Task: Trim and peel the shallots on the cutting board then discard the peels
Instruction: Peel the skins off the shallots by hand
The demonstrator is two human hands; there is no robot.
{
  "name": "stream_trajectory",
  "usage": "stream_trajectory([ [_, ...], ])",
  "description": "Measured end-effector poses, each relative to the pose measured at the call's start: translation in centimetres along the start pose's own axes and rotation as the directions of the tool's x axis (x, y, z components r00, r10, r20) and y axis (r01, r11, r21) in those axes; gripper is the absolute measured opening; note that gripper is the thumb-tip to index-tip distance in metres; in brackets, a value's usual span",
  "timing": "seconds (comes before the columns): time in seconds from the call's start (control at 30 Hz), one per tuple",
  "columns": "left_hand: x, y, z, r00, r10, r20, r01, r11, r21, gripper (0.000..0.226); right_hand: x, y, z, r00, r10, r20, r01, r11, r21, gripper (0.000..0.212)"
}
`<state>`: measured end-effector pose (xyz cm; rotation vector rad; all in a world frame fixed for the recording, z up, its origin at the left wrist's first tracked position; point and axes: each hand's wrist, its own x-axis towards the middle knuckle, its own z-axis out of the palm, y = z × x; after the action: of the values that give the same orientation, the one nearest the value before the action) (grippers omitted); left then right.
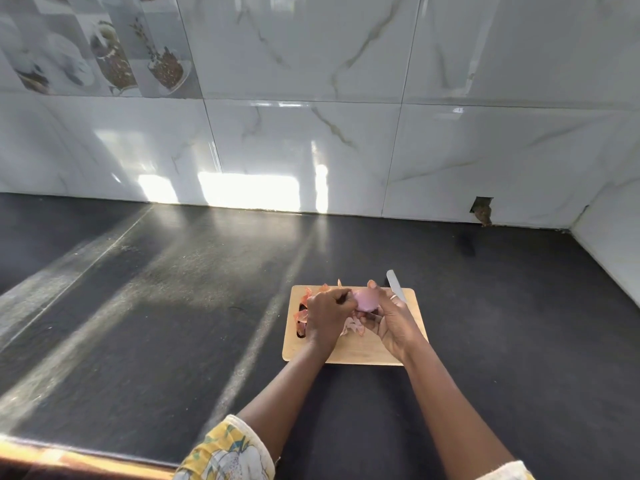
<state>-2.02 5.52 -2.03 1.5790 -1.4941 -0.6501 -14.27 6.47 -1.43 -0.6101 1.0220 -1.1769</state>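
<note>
The left hand (327, 315) is pinching and the right hand (393, 322) is cupping 1 mostly peeled shallot (367, 300) just above the board (363, 353), knife (395, 286) behind the right hand, while peels (354, 328) are lying on it, not yet discarded.

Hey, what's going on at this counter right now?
A person is peeling a shallot over a wooden board on a dark counter. The right hand cradles the shallot, with a knife sticking out behind it, seemingly held in the same hand. The left hand pinches the shallot's left end. Loose peels lie on the board, not yet discarded.
</note>
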Motion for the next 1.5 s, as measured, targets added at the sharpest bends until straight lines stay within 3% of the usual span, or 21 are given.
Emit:
stream_trajectory([
  [0.2, -0.2, 0.5, -0.8, 0.999, -0.026, 0.036, 0.026, 0.999, -0.024, 0.014, 0.2, 0.1, -0.4, 0.999, -0.02, 0.041, 0.02, 1.0, 0.003, 0.024],
  [0.43, -0.5, 0.5, -0.8, 0.999, -0.049, 0.019, 0.05, 0.998, -0.048, 0.017, 0.3, 0.4, -0.8, 1.0, 0.007, 0.015, -0.008, 0.999, 0.046, 0.01],
  [0.67, 0.0, 0.0, -0.3, 0.977, -0.209, 0.049, 0.215, 0.962, -0.168, 0.015, 0.3, 0.4, -1.3, 0.999, 0.027, 0.04, -0.036, 0.968, 0.249, 0.011],
  [0.8, 0.1, -0.2, -0.3, 0.971, -0.222, 0.087, 0.238, 0.925, -0.296, 0.019, 0.7, 0.5, -1.6, 0.999, 0.015, 0.029, -0.024, 0.938, 0.347, 0.04],
  [0.9, -0.1, -0.3, -0.3, 0.978, -0.142, 0.153, 0.191, 0.902, -0.387, 0.014, 0.8, 0.6, -1.8, 0.999, 0.003, 0.044, -0.018, 0.943, 0.333, 0.017],
  [1.0, -0.3, -0.5, -0.1, 0.965, -0.055, 0.257, 0.166, 0.887, -0.432, 0.046, 0.4, 0.4, -1.5, 0.998, -0.009, 0.063, -0.011, 0.95, 0.311, 0.011],
  [1.17, -0.3, -0.6, 0.1, 0.974, 0.002, 0.225, 0.07, 0.947, -0.313, 0.017, 0.4, 0.4, -1.5, 0.999, -0.02, 0.051, 0.007, 0.967, 0.255, 0.01],
  [1.3, -0.2, -0.4, 0.0, 0.989, -0.01, 0.147, 0.054, 0.952, -0.3, 0.017, 0.4, 0.4, -1.7, 0.998, -0.022, 0.054, 0.006, 0.957, 0.29, 0.011],
  [1.37, -0.4, -0.6, 0.1, 0.98, 0.027, 0.198, 0.041, 0.943, -0.332, 0.033, 0.4, 0.4, -1.7, 0.999, -0.027, 0.045, 0.013, 0.96, 0.278, 0.005],
  [1.43, -0.5, -0.9, 0.4, 0.965, 0.097, 0.243, -0.034, 0.968, -0.249, 0.059, 0.5, 0.4, -1.6, 0.999, -0.023, 0.045, 0.01, 0.963, 0.271, 0.005],
  [1.5, -0.7, -1.1, 0.5, 0.957, 0.166, 0.24, -0.13, 0.979, -0.156, 0.068, 0.7, 0.5, -1.7, 0.999, -0.028, 0.046, 0.016, 0.966, 0.257, 0.01],
])
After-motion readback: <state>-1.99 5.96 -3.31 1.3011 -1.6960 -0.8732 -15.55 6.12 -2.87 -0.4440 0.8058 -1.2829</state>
